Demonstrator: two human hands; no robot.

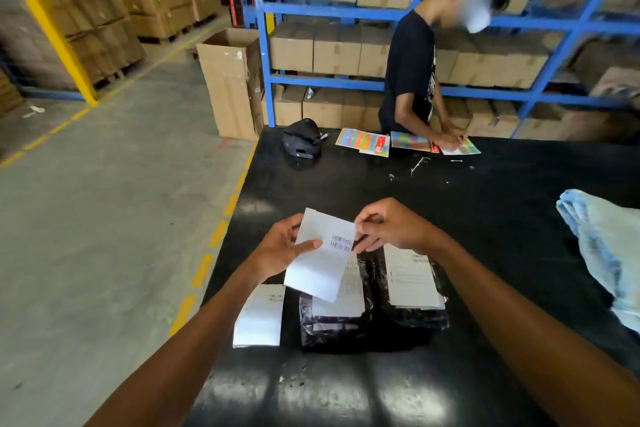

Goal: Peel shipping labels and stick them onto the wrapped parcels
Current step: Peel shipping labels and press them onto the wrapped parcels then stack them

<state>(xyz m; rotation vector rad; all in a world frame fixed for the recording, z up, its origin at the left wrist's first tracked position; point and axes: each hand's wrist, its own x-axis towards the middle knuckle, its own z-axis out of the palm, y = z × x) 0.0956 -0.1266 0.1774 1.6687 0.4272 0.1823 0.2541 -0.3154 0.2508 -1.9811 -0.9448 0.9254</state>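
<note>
On the black table (485, 218): cap (301, 142), coloured sheets (363, 141); blue cloth (602, 253) right.

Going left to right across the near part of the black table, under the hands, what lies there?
Loose label sheet → first wrapped parcel → second wrapped parcel → pale blue cloth.

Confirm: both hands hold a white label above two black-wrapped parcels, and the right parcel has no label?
No: the head view shows a stuck label on the right parcel. The left hand and right hand do hold a loose label above the parcels.
</note>
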